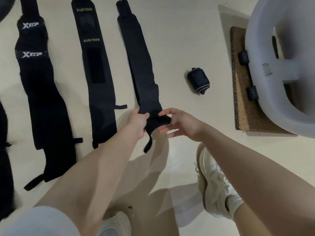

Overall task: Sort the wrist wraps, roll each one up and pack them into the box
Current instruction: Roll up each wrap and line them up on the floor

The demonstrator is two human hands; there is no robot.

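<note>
Black wraps [139, 65]: four flat, perhaps five; one rolled [198, 81].

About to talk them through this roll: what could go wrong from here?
The loop strap dangles loose below the plain wrap that the left hand and right hand hold; it may get rolled in crooked. The rest lies long, so the roll could skew. The finished roll sits unpacked and could get knocked.

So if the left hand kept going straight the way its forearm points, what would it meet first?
The left hand already grips the near end of the plain black wrap; going on, it would likely slide up along that wrap's length. Depth is hard to judge.
</note>
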